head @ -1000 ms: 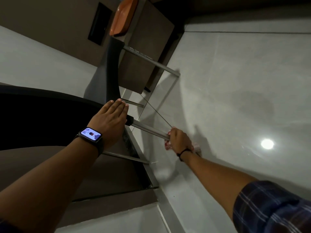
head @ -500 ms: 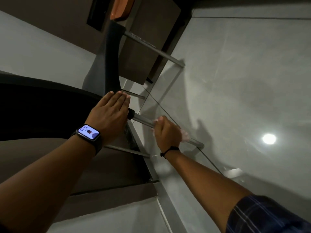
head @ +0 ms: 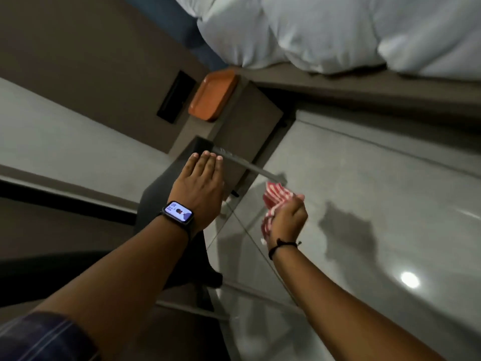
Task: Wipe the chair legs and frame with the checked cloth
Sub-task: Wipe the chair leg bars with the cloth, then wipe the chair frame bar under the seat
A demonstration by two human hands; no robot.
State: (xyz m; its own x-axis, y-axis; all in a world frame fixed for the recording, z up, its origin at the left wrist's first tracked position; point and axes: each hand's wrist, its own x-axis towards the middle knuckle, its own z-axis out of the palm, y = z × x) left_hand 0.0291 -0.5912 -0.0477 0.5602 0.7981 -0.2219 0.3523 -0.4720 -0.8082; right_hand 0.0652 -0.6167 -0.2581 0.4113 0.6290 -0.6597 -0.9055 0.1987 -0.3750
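The chair (head: 166,204) lies tipped on its side on the pale tiled floor (head: 364,204), its dark seat under the person's left hand (head: 200,186). That hand rests flat on the seat, fingers straight and pressed together, steadying it. One metal leg (head: 250,166) juts out to the right from the far end of the seat, and two more legs (head: 260,294) stick out nearer to us. The right hand (head: 287,221) is closed in a fist around the bunched red and white checked cloth (head: 276,198), holding it in the air just short of the far leg's tip, not touching it as far as I can see.

From here the risk looks like the chair shifting: the floor is glossy, and a firm rub along that leg could slide or roll the frame if the flat palm gives no real grip. The loose end of the cloth could also catch on the leg's foot.

As for writing, the watch (head: 179,211) on the left wrist shows lit digits, too small and skewed to read surely. I see no brand or label. An orange tray (head: 212,99) sits on the bedside unit beyond.
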